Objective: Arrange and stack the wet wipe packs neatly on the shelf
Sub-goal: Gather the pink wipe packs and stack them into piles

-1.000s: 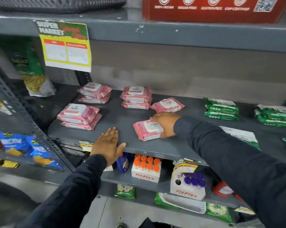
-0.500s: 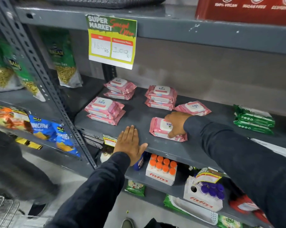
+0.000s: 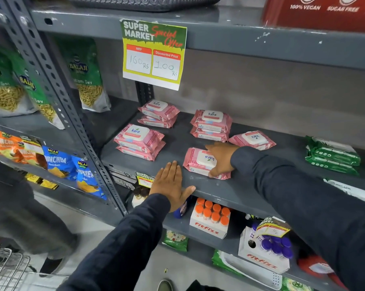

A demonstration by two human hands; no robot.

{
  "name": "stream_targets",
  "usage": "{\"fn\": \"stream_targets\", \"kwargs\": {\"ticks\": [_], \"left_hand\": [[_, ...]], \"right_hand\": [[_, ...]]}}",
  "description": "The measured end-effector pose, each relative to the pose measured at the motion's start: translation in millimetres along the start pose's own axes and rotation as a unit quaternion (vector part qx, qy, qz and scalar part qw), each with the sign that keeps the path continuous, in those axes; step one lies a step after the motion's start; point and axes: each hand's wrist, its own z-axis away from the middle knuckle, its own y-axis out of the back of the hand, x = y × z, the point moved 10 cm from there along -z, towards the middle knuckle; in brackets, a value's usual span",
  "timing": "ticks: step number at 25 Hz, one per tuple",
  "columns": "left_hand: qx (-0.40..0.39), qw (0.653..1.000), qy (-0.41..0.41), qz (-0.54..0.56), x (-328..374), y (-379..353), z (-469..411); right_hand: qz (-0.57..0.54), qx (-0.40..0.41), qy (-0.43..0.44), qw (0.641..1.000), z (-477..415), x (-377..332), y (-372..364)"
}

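Pink wet wipe packs lie on the grey shelf (image 3: pixel 236 192). Three stacks of two stand at the front left (image 3: pixel 138 140), back left (image 3: pixel 158 113) and back middle (image 3: pixel 212 124). A single pack (image 3: pixel 251 140) lies tilted to the right of the back middle stack. My right hand (image 3: pixel 220 159) grips another single pack (image 3: pixel 198 162) near the shelf's front edge, fingers over its right side. My left hand (image 3: pixel 171 184) rests flat and open on the shelf's front edge, just left of that pack.
Green packs (image 3: pixel 332 155) are stacked at the right of the same shelf. A price sign (image 3: pixel 153 53) hangs from the shelf above. Bottle cartons (image 3: pixel 209 220) sit on the shelf below. Snack bags (image 3: pixel 87 74) fill the left rack. A person's leg (image 3: pixel 30 223) stands at lower left.
My right hand has slid the single pack a little toward the shelf's front and squared it. The camera view shifted left. My left hand stayed on the edge.
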Motion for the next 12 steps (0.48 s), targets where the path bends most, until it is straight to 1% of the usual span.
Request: {"fn": "stream_targets", "kwargs": {"ticks": [2, 4, 6, 7, 8, 10, 12], "left_hand": [[0.0, 1.0, 0.019, -0.002, -11.3, 3.4, -3.1], [-0.006, 0.999, 0.042, -0.007, -21.2, 3.9, -4.4], [-0.011, 0.999, 0.045, -0.008, -22.1, 2.5, -4.6], [-0.014, 0.999, 0.043, -0.004, -21.4, 1.8, -5.4], [-0.017, 0.999, 0.041, -0.001, -21.0, 0.9, -6.0], [-0.017, 0.999, 0.041, 0.002, -21.4, 0.4, -6.5], [-0.016, 0.999, 0.043, 0.004, -22.7, 0.4, -6.5]], "right_hand": [[-0.007, -0.012, 0.017, 1.0, 2.8, 1.5, 0.0], [0.013, 0.001, 0.068, 0.998, 6.3, -6.3, 5.6], [0.079, 0.031, 0.124, 0.989, 11.6, -15.4, 14.4], [0.134, 0.038, 0.141, 0.98, 14.0, -18.6, 16.8], [0.199, 0.039, 0.155, 0.967, 15.8, -21.7, 17.2], [0.32, 0.035, 0.187, 0.928, 17.6, -28.8, 11.3], [0.391, 0.03, 0.212, 0.895, 15.7, -33.0, 2.9]]}}
